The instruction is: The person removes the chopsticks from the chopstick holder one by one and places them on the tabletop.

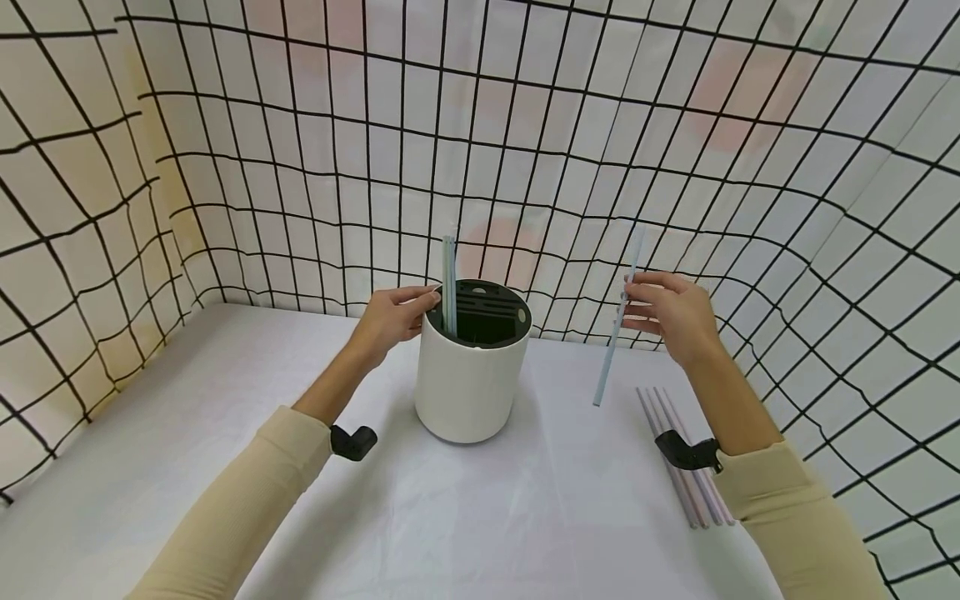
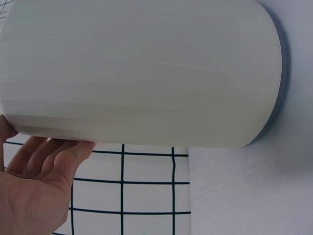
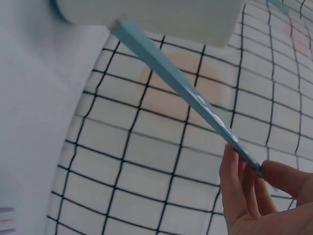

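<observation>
A white cylindrical holder with a black slotted top stands upright on the table. Two or three light blue sticks rise from the left part of its opening. My left hand grips the holder's upper left rim, thumb on top and fingers along the outer wall; the left wrist view shows the hand beside the white wall. To the right of the holder, my right hand pinches a slim light blue stick in the air, tilted, its lower end above the table. Raised clear bumps show along the stick.
Several pale purple and pink sticks lie side by side on the white table, partly under my right forearm. Black wire mesh encloses the back and both sides, with pale cloth behind it.
</observation>
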`<state>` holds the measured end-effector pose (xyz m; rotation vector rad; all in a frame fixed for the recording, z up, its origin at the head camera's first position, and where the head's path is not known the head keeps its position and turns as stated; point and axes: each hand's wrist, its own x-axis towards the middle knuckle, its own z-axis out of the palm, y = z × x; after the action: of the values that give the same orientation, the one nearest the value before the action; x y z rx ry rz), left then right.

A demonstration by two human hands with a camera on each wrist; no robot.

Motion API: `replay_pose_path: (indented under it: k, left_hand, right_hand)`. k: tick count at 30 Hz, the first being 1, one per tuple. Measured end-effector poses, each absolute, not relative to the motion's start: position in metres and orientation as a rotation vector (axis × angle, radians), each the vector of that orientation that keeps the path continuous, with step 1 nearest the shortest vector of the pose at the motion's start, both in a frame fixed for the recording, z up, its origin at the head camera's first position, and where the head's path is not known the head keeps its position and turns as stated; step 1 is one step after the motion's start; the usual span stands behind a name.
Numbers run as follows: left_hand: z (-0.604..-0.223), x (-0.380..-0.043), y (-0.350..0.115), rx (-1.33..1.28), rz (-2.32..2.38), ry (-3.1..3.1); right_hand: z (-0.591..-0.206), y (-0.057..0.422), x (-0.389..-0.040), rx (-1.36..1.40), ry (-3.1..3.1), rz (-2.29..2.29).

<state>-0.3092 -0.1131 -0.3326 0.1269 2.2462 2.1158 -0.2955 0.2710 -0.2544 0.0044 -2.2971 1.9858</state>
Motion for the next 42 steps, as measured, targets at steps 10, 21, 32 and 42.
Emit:
replay_pose_path:
  k: [10,21,32,42]
  left_hand:
    - [-0.334,-0.310,-0.113,0.127,2.124,2.241]
    - [-0.333,-0.310,-0.114,0.113,2.117,2.254]
    - [-0.333,-0.309,-0.115,0.101,2.120,2.256]
    - [-0.333,-0.310,-0.113,0.120,2.123,2.254]
  right_hand:
    - [-0.295,0.313,-0.297,-0.067,-2.559,1.869]
    - [-0.331,0.350,-0.295,-0.147,-2.746,1.717]
    - [-0.371,0.377,-0.298,-0.237,-2.844,1.703]
    - [-0.404,0.385,-0.296,-0.350,-2.905,1.667]
